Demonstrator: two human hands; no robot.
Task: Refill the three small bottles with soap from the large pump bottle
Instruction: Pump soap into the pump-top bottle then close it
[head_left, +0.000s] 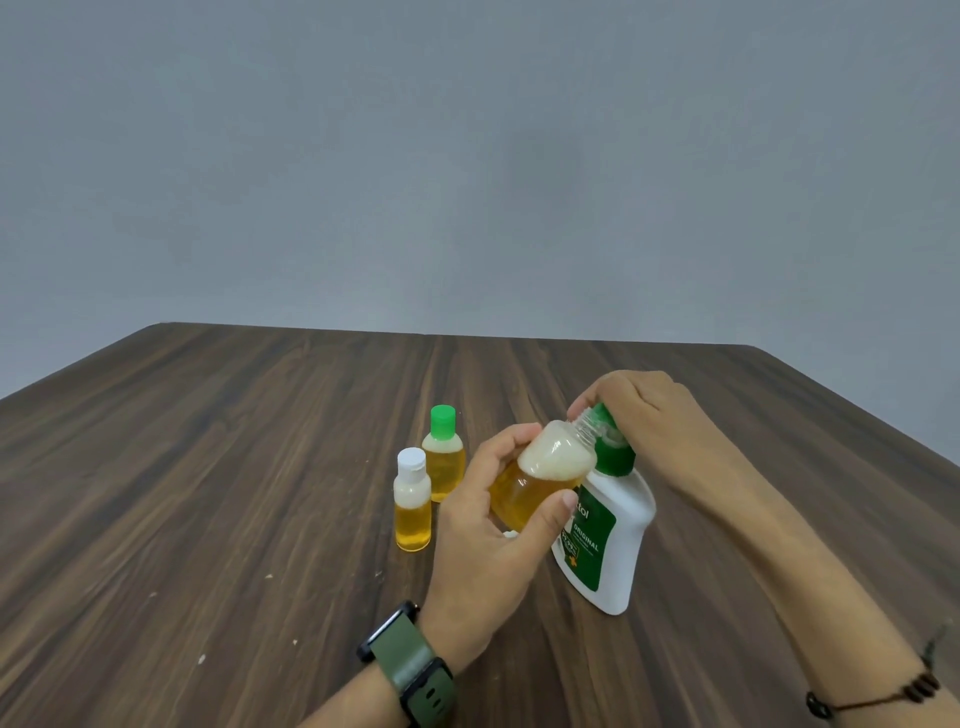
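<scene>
The left hand's fingers (511, 441) curl round the third small bottle (540, 478), thumb low on its near side and the other fingers wrapped over the far side, so the bottle is firmly grasped and held off the tabletop (234, 467). Its long axis is tilted, base toward the left hand (488, 525) and down-left, threaded open neck pointing up and to the right, straight at the green pump head (613, 441) of the large pump bottle (608, 540). The neck sits just beside, perhaps touching, the pump spout; the spout itself is hidden under the right hand. The right hand (639, 421) covers the pump head from above with its fingers bent over it, apparently pressing; how tightly they clasp it I cannot tell. Amber soap fills the lower part of the held bottle, with pale foam reaching up into the shoulder, so I judge it close to full. The coming move turns on that neck-to-spout line: the mouth must stay under the spout for any further stroke, and the bottle should come upright before it leaves. The large pump bottle stands on the tabletop, leaning slightly. Left of the hands stand the other two small bottles, capped and holding soap: the white-capped bottle (413, 499) nearer, the green-capped bottle (443, 452) just behind it. A watch with a green strap (410, 665) sits on the left wrist.
</scene>
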